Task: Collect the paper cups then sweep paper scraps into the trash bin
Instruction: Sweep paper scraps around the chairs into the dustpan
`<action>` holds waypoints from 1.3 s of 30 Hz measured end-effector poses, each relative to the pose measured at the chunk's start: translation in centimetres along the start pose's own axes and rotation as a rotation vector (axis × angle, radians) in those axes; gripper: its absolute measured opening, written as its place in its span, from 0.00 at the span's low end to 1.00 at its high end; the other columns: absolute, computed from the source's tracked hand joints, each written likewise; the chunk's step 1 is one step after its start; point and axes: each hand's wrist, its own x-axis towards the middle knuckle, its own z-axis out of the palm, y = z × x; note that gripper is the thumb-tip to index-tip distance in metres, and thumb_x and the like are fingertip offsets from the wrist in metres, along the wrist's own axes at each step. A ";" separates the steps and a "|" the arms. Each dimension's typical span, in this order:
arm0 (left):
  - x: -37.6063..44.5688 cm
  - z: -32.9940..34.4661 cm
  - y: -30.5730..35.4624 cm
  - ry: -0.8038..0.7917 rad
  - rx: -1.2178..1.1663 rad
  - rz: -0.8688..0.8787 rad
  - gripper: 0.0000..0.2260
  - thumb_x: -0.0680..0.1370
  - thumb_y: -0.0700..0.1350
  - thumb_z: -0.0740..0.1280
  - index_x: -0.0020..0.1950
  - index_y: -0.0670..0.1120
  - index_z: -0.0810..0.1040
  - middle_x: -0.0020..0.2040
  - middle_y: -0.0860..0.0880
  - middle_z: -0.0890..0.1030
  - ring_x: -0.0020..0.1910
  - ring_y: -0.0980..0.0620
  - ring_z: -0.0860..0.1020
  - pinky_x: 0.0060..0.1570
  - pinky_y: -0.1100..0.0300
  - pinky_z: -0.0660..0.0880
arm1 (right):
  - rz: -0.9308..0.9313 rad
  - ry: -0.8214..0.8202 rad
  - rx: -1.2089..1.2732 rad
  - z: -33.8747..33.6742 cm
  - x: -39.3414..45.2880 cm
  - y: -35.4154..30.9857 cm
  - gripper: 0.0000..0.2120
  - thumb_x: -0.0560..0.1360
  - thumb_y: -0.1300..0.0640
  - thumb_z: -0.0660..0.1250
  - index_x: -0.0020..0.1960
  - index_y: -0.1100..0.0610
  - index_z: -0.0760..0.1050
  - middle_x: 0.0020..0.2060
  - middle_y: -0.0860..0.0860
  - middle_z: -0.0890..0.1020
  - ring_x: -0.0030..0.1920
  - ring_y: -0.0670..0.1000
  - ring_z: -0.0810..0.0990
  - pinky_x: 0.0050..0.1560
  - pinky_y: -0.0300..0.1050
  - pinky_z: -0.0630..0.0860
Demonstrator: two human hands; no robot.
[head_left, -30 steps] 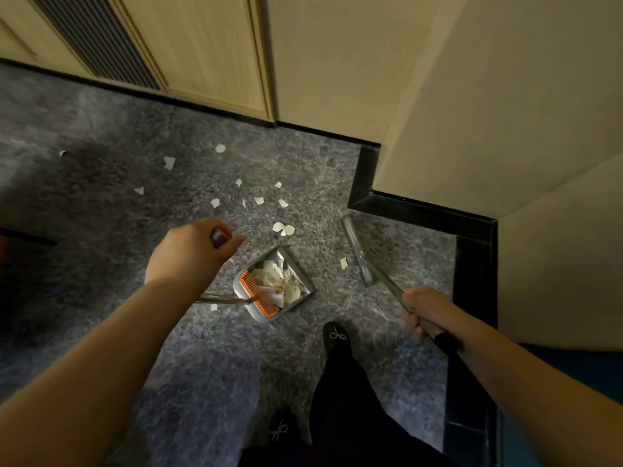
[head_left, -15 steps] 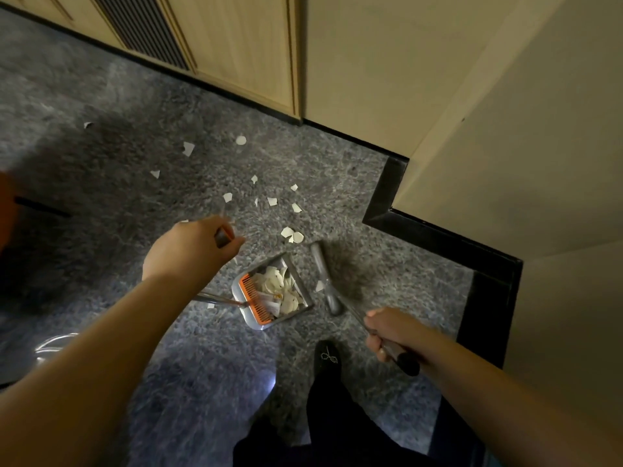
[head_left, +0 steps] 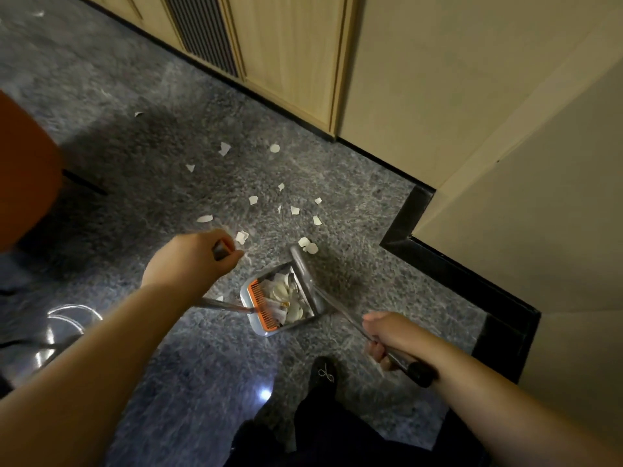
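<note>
**Both hands on long handles, dustpan half loaded**

Gripped in the left hand (head_left: pixel 194 256) is the dark top of the dustpan handle (head_left: pixel 220 250), fingers curled round it; its metal shaft runs down and right of that fist to the dustpan (head_left: pixel 279 299) on the floor. Inside the pan, beside an orange comb edge (head_left: pixel 259 306), lies a heap of paper scraps (head_left: pixel 286 294). Just right of the pan sits the broom head (head_left: pixel 301 267), its thin shaft rising to the right hand (head_left: pixel 391 338), which is wrapped round it above the black end grip (head_left: pixel 419 374). Beyond both fists, loose scraps (head_left: pixel 253 199) dot the grey floor (head_left: pixel 135 163). Paper this light probably flutters and skids, so short, low strokes seem wise. Holding the broom lower on the shaft would likely give firmer control. No cups or bin are in sight.
</note>
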 end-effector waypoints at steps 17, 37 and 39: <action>-7.1 -6.8 -9.6 0.067 -0.146 -0.275 0.06 0.74 0.57 0.71 0.41 0.58 0.76 0.35 0.51 0.79 0.36 0.50 0.76 0.39 0.52 0.76 | -0.052 0.135 -0.145 3.7 4.6 -6.1 0.16 0.83 0.61 0.50 0.69 0.62 0.65 0.29 0.55 0.67 0.21 0.47 0.66 0.19 0.32 0.63; -12.2 -8.0 -21.0 0.163 -0.090 -0.319 0.06 0.72 0.56 0.73 0.41 0.57 0.78 0.34 0.49 0.79 0.34 0.48 0.76 0.38 0.52 0.74 | -0.059 -0.024 -0.776 16.5 4.7 -2.3 0.16 0.81 0.63 0.51 0.63 0.69 0.71 0.30 0.55 0.70 0.28 0.50 0.69 0.26 0.39 0.68; -13.2 -8.1 -22.4 0.170 -0.098 -0.331 0.06 0.72 0.56 0.73 0.41 0.56 0.79 0.34 0.50 0.80 0.35 0.48 0.77 0.39 0.51 0.76 | -0.091 -0.022 -0.716 18.0 4.7 -1.5 0.09 0.80 0.63 0.54 0.53 0.62 0.72 0.31 0.53 0.71 0.27 0.49 0.70 0.22 0.37 0.69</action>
